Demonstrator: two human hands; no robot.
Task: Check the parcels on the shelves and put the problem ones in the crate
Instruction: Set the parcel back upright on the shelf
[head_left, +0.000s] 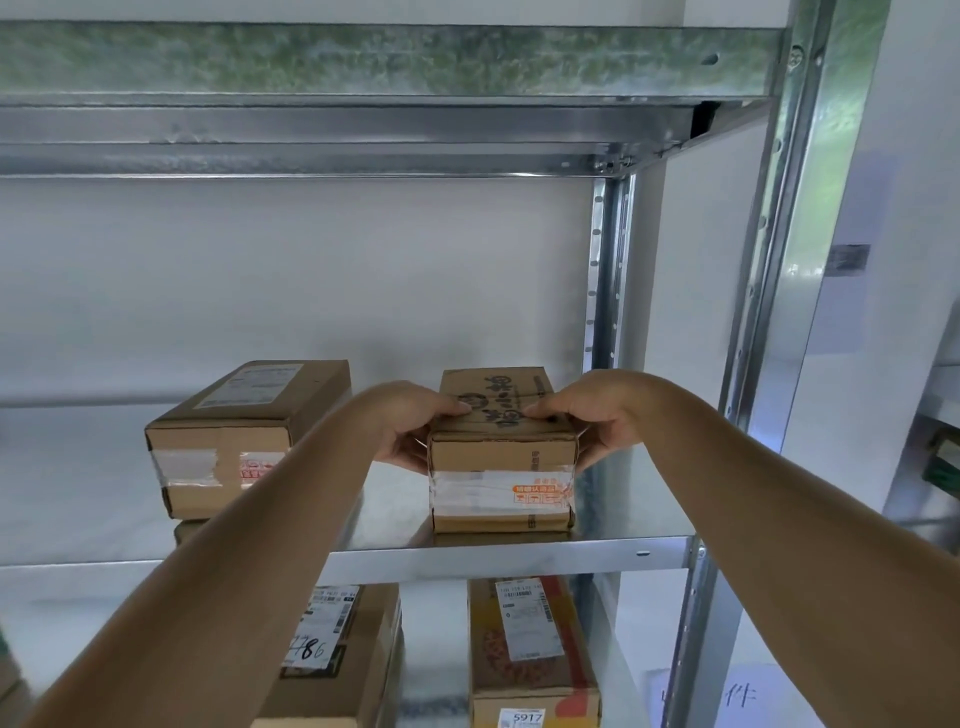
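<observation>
A white wall (311, 270) stands behind the rack; at far right a grey rectangular plate (848, 258) is fixed to a white panel; low right, a paper sheet (737, 693) bears black characters.

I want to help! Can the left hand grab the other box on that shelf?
Probably yes. The other box sits just beside the left hand with nothing between, but that hand must first release its box.

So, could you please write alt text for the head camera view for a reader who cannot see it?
Both hands, left hand and right hand, grip the sides of a taped cardboard parcel on a metal shelf. A second parcel sits to its left, apart from it. Two labelled parcels stand on the shelf below.
</observation>
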